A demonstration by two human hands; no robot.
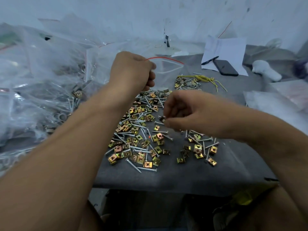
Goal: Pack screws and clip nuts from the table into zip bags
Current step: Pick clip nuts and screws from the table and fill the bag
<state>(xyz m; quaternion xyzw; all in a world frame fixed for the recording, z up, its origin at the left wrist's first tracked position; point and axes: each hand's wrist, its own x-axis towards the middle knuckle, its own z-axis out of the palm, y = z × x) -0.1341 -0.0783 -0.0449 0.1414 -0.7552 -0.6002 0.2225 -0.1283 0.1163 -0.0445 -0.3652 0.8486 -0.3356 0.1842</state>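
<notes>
Right hand (188, 112), centre-right of frame, is pinching its fingertips (168, 122) together on a small dark metal piece, type unclear, just above the loose pile of screws and clip nuts (141, 135) that is spreading across the grey table (166, 177) at frame centre. Left hand (133, 70), upper centre, is gripping the red-striped mouth of a clear zip bag (166, 70), fingers clamped on the rim, bag hanging open over the far end of the pile. Filled bags (41, 80) are piling up at left; phone (225, 67) and pen (210, 60) are lying on paper (230, 49) upper right.

Left hand (133, 70) grips zip bag (168, 70)
</notes>
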